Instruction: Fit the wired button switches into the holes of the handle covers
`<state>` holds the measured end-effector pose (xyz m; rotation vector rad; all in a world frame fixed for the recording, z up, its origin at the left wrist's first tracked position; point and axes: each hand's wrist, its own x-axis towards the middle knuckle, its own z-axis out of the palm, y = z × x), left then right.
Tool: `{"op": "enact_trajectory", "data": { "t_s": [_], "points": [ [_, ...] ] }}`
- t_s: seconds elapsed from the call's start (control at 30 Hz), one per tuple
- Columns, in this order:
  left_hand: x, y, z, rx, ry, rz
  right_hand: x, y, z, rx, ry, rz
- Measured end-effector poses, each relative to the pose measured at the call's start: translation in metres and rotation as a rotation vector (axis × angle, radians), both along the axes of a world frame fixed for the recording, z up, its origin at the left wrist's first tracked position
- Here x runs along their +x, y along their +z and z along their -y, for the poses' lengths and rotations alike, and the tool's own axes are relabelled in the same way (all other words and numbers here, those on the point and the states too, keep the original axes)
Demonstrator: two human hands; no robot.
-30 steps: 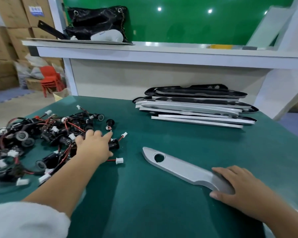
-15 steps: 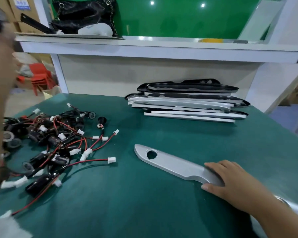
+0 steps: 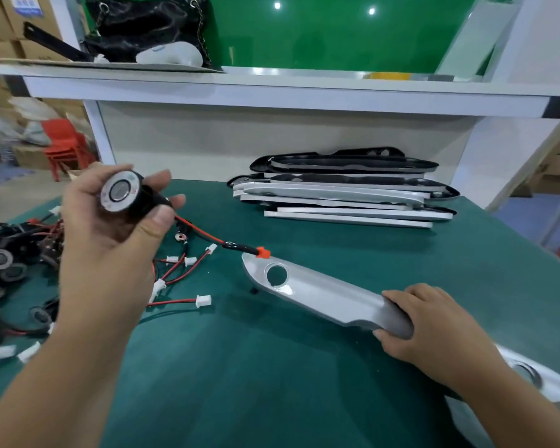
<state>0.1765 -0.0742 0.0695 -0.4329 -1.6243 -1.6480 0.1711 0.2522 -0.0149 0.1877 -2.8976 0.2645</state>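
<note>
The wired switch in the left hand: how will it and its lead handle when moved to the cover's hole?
The switch looks rigid and, being small, probably light. Its thin lead sags toward the table, so likely floppy, apt to snag. The round switch would probably roll if dropped.

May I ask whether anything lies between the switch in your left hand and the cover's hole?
Nothing visible: the hole is open and bare; only the switch's own orange connector is just beside the cover's tip.

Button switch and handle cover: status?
Left hand grips button switch above table. Right hand holds handle cover, hole empty. Red connector dangles by hole.
</note>
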Motion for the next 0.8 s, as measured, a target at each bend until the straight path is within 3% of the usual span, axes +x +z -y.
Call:
{"op": "enact_trajectory", "data": {
  "t_s": [0.2, 0.5, 0.63, 0.8],
  "points": [
    [-0.01, -0.011, 0.0, -0.016, 0.011, 0.065, 0.001, 0.0, 0.001, -0.016, 0.004, -0.022],
    [-0.016, -0.03, -0.023, -0.096, -0.15, 0.136, 0.005, 0.0, 0.009, -0.061, 0.009, -0.128],
    [-0.026, -0.037, -0.035, -0.506, 0.099, 0.189, 0.007, 0.004, 0.015, -0.139, 0.03, -0.258],
    [-0.04, -0.049, -0.045, -0.752, 0.132, 0.243, 0.007, 0.007, 0.008, -0.148, -0.014, -0.26]
  ]
}}
